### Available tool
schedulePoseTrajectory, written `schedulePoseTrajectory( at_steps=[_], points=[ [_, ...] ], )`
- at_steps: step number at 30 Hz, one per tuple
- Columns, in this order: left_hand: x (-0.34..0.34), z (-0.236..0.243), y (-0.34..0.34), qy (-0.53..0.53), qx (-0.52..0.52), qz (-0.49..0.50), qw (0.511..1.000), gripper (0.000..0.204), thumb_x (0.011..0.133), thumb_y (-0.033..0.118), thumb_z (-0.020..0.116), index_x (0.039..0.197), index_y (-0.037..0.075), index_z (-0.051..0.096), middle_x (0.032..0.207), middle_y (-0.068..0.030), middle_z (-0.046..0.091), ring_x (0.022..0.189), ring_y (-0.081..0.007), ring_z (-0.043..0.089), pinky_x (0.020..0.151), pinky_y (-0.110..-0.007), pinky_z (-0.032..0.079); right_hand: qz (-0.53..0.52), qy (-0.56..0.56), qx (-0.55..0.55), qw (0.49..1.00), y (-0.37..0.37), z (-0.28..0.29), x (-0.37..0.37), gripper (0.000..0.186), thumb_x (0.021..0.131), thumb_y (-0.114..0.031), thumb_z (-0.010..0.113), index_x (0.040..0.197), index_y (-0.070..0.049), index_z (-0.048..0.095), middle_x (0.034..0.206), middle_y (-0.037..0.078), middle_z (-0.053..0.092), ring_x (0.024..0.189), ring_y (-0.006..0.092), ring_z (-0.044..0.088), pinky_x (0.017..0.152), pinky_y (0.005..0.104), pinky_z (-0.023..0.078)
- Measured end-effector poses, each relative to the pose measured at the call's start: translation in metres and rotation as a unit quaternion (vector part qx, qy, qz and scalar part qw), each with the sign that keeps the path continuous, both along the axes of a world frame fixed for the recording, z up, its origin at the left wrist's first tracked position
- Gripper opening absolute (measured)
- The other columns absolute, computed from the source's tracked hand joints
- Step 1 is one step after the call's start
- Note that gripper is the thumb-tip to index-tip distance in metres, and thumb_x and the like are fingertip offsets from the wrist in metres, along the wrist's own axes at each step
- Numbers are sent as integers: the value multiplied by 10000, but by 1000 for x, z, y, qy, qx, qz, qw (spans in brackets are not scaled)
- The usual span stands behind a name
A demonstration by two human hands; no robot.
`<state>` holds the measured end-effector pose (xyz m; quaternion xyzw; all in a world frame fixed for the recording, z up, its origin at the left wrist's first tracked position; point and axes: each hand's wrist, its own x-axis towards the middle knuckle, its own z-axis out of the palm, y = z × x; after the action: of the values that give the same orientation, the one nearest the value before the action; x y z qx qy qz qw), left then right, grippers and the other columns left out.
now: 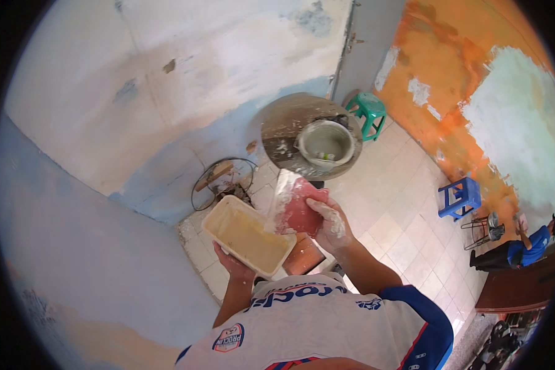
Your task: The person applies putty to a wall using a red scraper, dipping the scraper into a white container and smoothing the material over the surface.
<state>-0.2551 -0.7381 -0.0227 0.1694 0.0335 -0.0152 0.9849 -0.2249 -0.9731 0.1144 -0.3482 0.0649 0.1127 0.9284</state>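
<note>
My left hand is closed around the near side of a cream plastic tub, rectangular and slightly tilted, its inside coated with pale residue. In my right hand is a red plastering scraper with a wide, pale-smeared metal blade. White paste is smeared over that hand's fingers. The blade's lower edge hangs right beside the tub's right end; whether the two touch I cannot tell.
Ahead stands a round wooden table bearing a grey bucket. Green and blue plastic stools stand farther right. A wire ring is by the patchy wall. At far right a person in blue faces the orange wall.
</note>
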Motion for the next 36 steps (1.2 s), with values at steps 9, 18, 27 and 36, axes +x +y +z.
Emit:
schedulePoseTrajectory(
  at_steps=[9, 18, 27, 36],
  points=[
    [19, -21, -287, 60, -3, -110, 992, 713, 1021, 644, 251, 1532, 175, 416, 1500, -86, 511, 1341, -337, 524, 1120, -533, 429, -207, 13, -20, 978, -295, -24, -49, 287, 980, -103, 605, 1263, -66, 575, 1235, 81, 662, 1159, 208, 647, 995, 367, 546],
    [82, 4, -441, 85, -71, -230, 967, 789, 966, 722, 304, 1532, 186, 428, 1501, -93, 511, 1355, -342, 506, 1140, -547, 392, -231, 3, 8, 973, -449, -39, 32, 294, 981, -110, 614, 1267, -58, 565, 1270, 82, 639, 1198, 214, 616, 1060, 373, 493],
    [269, 4, -585, 126, -70, -156, 977, 743, 994, 686, 304, 1527, 184, 431, 1507, -95, 505, 1351, -355, 508, 1139, -559, 390, -228, 1, -12, 974, -591, -42, 210, 299, 976, -94, 532, 1270, -38, 525, 1254, 102, 618, 1168, 233, 625, 980, 387, 535],
    [442, 23, -695, 181, -31, -118, 976, 769, 978, 687, 338, 1509, 142, 449, 1495, -117, 517, 1365, -359, 497, 1152, -545, 369, -262, -1, -4, 965, -733, -43, 368, 215, 939, -58, 596, 1153, -75, 597, 1245, 91, 659, 1163, 239, 644, 1025, 388, 527]
  ],
)
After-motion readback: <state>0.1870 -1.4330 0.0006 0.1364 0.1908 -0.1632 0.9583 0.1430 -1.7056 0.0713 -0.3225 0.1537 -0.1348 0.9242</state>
